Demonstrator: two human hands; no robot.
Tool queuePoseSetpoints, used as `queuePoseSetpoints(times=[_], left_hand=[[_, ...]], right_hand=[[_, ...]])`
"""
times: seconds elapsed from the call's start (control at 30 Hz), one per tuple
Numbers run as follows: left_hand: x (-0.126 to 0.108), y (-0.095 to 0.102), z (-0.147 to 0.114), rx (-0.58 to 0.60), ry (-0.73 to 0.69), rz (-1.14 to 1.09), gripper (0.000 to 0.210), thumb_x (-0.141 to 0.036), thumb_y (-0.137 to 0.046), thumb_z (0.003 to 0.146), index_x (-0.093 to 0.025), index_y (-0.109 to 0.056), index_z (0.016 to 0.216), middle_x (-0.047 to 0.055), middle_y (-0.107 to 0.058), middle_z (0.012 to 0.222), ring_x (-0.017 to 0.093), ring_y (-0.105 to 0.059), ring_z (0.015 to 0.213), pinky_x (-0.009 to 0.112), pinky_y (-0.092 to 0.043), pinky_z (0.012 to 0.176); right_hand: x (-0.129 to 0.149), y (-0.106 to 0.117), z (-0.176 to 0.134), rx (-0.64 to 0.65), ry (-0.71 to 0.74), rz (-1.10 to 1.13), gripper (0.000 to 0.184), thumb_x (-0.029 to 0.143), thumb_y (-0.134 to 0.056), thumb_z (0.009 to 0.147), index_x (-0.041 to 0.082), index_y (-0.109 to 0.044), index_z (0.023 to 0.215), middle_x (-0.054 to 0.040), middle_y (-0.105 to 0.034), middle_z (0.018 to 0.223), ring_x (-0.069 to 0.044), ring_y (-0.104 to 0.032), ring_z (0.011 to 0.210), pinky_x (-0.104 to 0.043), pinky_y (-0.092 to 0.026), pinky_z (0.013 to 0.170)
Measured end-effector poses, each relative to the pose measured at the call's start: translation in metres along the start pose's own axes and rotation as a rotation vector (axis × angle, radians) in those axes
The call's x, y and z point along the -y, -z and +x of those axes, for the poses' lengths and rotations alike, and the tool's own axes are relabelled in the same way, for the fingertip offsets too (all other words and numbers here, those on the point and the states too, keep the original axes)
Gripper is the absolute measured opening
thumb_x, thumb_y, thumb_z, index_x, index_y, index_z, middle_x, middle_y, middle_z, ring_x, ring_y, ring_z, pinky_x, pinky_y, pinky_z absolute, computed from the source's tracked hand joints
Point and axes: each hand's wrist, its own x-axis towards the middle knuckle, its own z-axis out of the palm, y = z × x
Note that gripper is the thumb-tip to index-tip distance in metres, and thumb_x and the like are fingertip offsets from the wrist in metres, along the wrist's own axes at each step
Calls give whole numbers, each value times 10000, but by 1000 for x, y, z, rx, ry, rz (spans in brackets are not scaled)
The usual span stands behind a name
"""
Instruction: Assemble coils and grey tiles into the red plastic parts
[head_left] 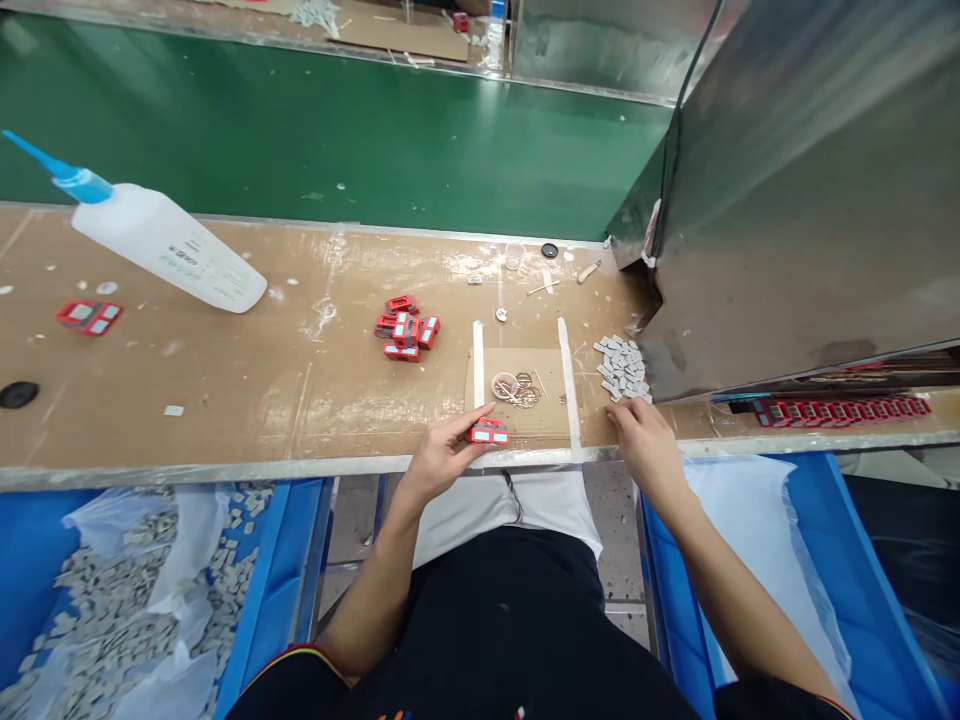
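My left hand point(442, 455) pinches a red toy vehicle part point(489, 431) with light blue windows, just above the front edge of the bench. It is held in front of a cardboard piece with a small round dish point(505, 386) of brownish residue on it. My right hand point(643, 445) is at the near edge of a pile of small grey plastic pieces point(622, 368). Its thumb and fingers are drawn together; whatever is between the tips is too small to make out. Left of the cardboard lies a cluster of red vehicle parts point(405, 330).
A white squeeze bottle point(169, 245) with a blue nozzle leans at the left. A metal housing point(810, 200) rises at the right, near a row of red parts point(844, 410). Blue bins point(259, 600) flank my lap; the left one holds grey pieces. A green belt point(337, 130) runs behind.
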Motion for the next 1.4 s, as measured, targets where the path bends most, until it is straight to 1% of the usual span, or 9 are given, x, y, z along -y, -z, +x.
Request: queuePoseSetpoints(times=[0.13,0.3,0.4,0.5,0.67,0.83,1.0,1.17,1.4], left_hand=[[-1,1,-1,-4,-15,11,470,-222,-743,790,-167,-728,1257,107,-798,1129,231,-761,951,325,-623,879],[0,0,-2,-1,-20,-19,485,-245,-741,805,-167,-714,1283,108,-794,1142,240,-760,977,331,-612,905],[1,-1,-2,-1,-9,-30,487,-257,-744,801,-168,-717,1279,110,-789,1154,243,-757,982,330,-612,898],[2,0,-2,-7,-13,-32,489,-252,-739,802,-169,-714,1283,111,-785,1165,237,-754,978,323,-608,895],[-3,3,-2,66,-58,-15,467,-239,-710,821,-167,-712,1282,108,-800,1102,218,-749,931,297,-609,830],[-8,4,-1,147,-41,-40,372,-241,-722,818,-170,-732,1184,99,-801,1028,222,-754,948,299,-602,852],[-6,3,-1,169,-36,-61,241,-250,-747,798,-160,-723,1021,75,-780,944,200,-751,848,276,-599,780],[-5,2,-1,174,-71,-8,200,-243,-713,823,-150,-721,1000,69,-759,953,181,-722,851,268,-583,786],[-5,4,-2,186,-122,94,155,-222,-672,860,-163,-722,994,62,-757,944,168,-690,824,261,-553,766]], right_hand=[[6,0,11,75,39,-16,249,105,-464,948,190,-682,1031,-110,-651,874,-262,-605,812,-354,-480,730],[14,-6,27,68,85,106,205,195,-519,963,215,-698,867,-64,-649,801,-222,-606,729,-322,-465,660],[23,-12,32,29,105,157,263,180,-476,970,226,-732,930,-63,-647,812,-217,-608,748,-324,-475,672],[27,-16,31,-59,41,263,281,188,-447,977,197,-723,1032,-85,-671,854,-232,-627,781,-350,-502,713],[30,-3,25,-79,-87,532,189,278,-567,959,195,-715,878,-64,-706,807,-215,-652,713,-336,-522,676],[71,20,24,32,-24,819,146,248,-598,962,217,-732,913,-47,-738,871,-191,-681,784,-291,-527,699],[111,22,38,154,55,934,160,277,-609,966,210,-719,870,-32,-723,797,-171,-660,725,-264,-513,666],[114,21,45,254,52,915,146,258,-607,963,204,-705,870,-34,-713,805,-172,-650,736,-267,-499,668],[114,33,49,304,126,854,176,175,-555,975,205,-663,838,-31,-678,822,-165,-629,753,-268,-481,692]])
